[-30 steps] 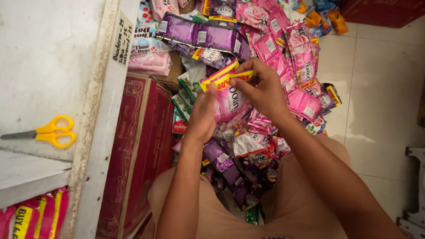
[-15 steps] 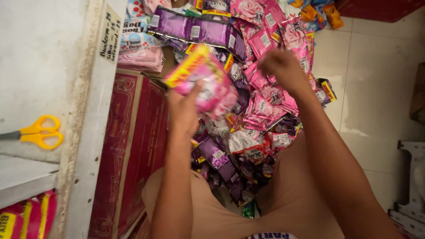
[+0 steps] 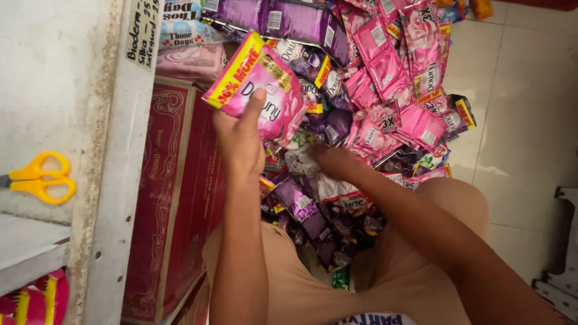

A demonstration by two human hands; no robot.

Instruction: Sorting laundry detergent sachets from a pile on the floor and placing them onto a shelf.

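Note:
My left hand (image 3: 239, 139) is raised and grips a pink sachet (image 3: 259, 90) with a yellow band along its top edge, held up over the heap. My right hand (image 3: 333, 161) is lower, reaching into a large pile of sachets (image 3: 385, 102), pink and purple ones, that spreads over the floor in front of my knees. Its fingers are buried among the packets, and I cannot tell whether they hold one. Purple sachets (image 3: 304, 207) lie just under my forearms.
A dark red carton (image 3: 174, 198) stands at the left of the pile. Left of it is a white counter edge (image 3: 111, 180) with yellow-handled scissors (image 3: 39, 177) on top. Pale floor tiles (image 3: 524, 120) lie to the right.
The left hand has lifted the pink sachet up and to the left. The right hand has let go of it and dropped down into the pile.

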